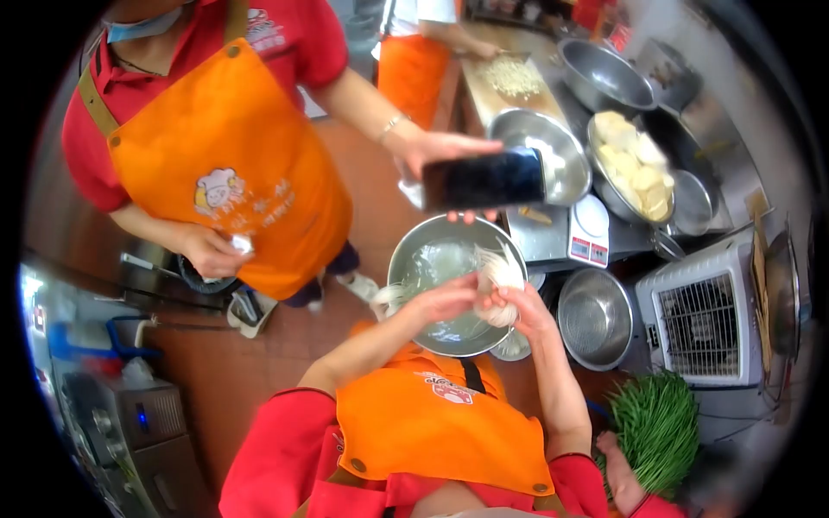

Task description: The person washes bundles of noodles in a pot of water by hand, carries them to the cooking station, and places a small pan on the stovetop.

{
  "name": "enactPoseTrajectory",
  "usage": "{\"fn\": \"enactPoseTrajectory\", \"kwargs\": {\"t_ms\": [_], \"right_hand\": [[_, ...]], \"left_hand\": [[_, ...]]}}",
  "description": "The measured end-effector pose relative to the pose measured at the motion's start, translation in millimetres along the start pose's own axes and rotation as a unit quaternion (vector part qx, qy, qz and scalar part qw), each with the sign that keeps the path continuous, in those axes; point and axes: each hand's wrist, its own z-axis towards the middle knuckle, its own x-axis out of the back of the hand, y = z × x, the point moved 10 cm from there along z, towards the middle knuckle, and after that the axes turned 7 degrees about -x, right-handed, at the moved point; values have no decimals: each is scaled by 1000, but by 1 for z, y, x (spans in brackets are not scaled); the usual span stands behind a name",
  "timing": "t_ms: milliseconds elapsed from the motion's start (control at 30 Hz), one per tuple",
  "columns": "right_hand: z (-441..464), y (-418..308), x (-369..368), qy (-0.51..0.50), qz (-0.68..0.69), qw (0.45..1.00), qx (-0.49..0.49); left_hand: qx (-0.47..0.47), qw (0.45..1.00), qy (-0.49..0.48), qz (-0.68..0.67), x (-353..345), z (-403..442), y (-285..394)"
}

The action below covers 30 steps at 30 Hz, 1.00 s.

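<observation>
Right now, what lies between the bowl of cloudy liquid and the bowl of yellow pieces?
The white scale, on the metal counter; the head view shows it.

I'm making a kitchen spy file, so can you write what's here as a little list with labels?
Floor: reddish tiles
Right hand: grips white strands
Left hand: beside the strands
Bowl: metal, round, liquid inside
Co-worker: orange apron, holding a dark phone
Green stalks: big pile, lower right
Pale yellow chunks: in another metal bowl

The blurred phone [484, 180] partly hides a metal bowl [566, 155].
</observation>
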Motion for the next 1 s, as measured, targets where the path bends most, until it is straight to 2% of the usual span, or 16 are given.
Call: {"fn": "enactPoseTrajectory", "kwargs": {"t_ms": [67, 233, 333, 467, 500, 567, 633, 667, 767, 800, 933, 1000], "right_hand": [[1, 0, -6, -13, -5, 1000, 4], [-5, 9, -9, -34, -48, 998, 1], [-11, 9, 4, 32, -94, 995, -12], [-16, -6, 8, 97, -226, 969, 11], [-16, -8, 9, 121, -249, 961, 22], [-15, -15, 8, 170, -345, 922, 47], [-14, -24, -5, 216, -483, 845, 78], [-14, -19, -3, 242, -491, 836, 23], [-8, -11, -3, 273, -583, 765, 21], [-3, -7, -3, 253, -596, 759, 73], [2, 13, 8, 277, -658, 700, 31], [3, 19, 13, 295, -634, 714, 13]], "left_hand": [[8, 998, 15, -55, 14, 6, -14], [20, 997, 13, -75, 17, 3, -31], [-13, 993, 37, -108, 19, 3, -30], [-104, 980, 95, -141, 27, 3, -10], [-102, 978, 96, -152, 30, 5, -12], [-101, 974, 99, -175, 41, 9, -18], [-109, 972, 104, -179, 46, 13, -15], [-112, 971, 106, -181, 48, 16, -14], [-121, 961, 89, -233, 61, 21, -25], [-118, 960, 97, -235, 62, 21, -27], [-112, 958, 113, -238, 66, 15, -38], [-115, 957, 113, -242, 70, 15, -46]]}}
